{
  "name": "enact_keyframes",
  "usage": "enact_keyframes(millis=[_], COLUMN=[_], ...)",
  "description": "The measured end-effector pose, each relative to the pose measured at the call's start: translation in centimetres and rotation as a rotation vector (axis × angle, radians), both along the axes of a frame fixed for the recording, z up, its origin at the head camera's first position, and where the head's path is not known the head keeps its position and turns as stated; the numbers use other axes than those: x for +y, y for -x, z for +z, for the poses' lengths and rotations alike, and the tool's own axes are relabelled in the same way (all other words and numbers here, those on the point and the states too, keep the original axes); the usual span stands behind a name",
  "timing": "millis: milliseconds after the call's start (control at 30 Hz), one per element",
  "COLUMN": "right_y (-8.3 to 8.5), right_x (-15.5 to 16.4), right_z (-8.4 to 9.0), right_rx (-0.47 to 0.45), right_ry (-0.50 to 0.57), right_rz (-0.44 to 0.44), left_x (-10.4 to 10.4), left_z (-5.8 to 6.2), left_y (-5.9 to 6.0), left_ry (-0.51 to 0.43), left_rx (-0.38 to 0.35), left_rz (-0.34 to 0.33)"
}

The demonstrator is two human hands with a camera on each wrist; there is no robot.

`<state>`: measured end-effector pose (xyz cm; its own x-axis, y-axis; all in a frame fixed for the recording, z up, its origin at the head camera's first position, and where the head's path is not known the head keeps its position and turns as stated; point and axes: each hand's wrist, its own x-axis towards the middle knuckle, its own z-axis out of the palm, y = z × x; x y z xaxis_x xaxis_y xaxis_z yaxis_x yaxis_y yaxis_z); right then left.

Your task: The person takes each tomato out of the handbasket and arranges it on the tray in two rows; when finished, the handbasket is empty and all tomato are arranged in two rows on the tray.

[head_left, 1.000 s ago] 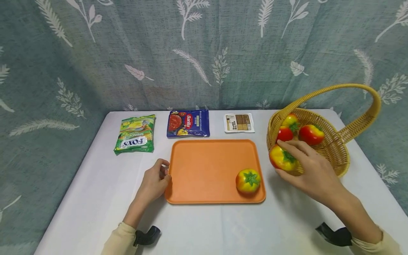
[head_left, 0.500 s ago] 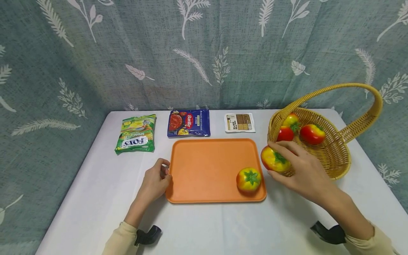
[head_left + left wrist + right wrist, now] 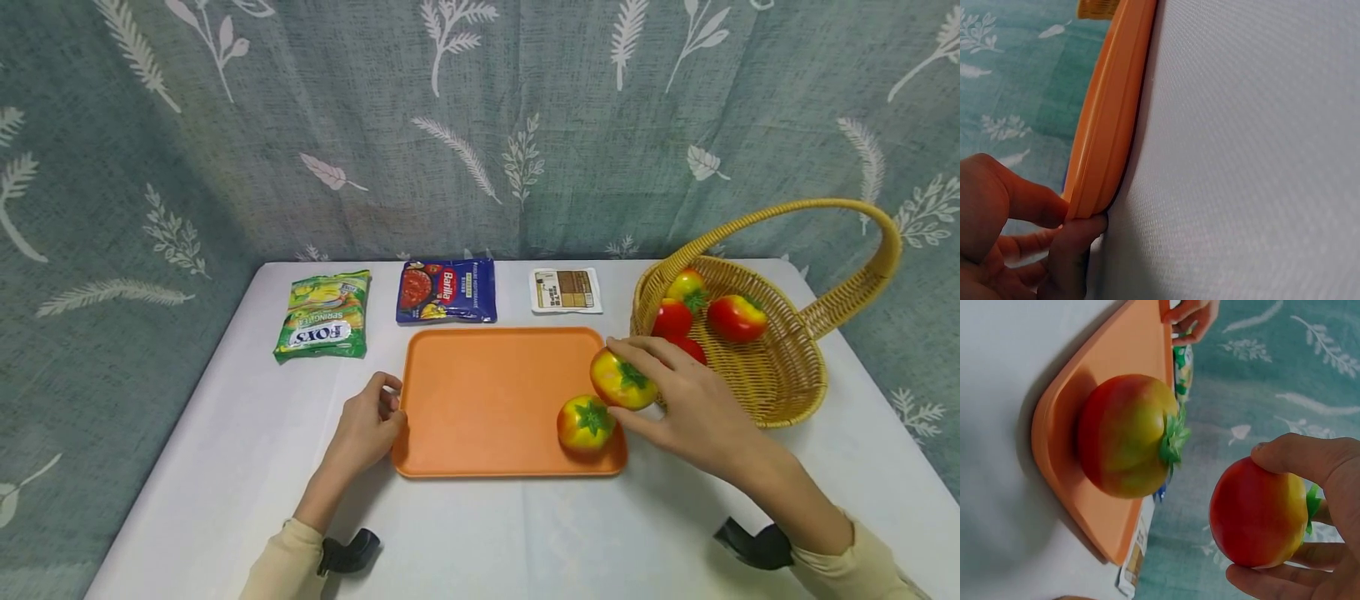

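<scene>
The right hand grips a tomato above the right rim of the orange tray, just behind the tomato already on the tray. The left hand pinches the tray's left rim. Setting it down well likely means lowering it leftward of the resting tomato, where bare tray lies, away from the basket right of the tray.

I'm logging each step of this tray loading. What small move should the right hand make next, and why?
Probably lower the red-yellow toy tomato onto bare orange plastic tray, behind the resting tomato: the right hand holds it above the tray's right edge, while the left hand pinches the rim.
</scene>
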<state>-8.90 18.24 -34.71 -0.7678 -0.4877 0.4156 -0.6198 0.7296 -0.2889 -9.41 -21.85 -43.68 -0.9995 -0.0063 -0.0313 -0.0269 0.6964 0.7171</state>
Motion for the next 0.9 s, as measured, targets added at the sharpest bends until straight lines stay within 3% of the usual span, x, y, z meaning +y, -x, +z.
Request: enact_keyframes(millis=[433,900], right_y=[0.1,0.2], right_x=[-2.0,-3.8], right_z=[-0.2,-0.6], right_rx=[-0.083,-0.073], right_ry=[-0.035,-0.039], right_rz=[0.045,0.111], left_x=[0.1,0.1], left_z=[-0.1,0.0], left_y=[0.0,0.0], left_ry=[0.006,0.008], left_rx=[-0.006,-0.018], left_rz=[0.009,0.014])
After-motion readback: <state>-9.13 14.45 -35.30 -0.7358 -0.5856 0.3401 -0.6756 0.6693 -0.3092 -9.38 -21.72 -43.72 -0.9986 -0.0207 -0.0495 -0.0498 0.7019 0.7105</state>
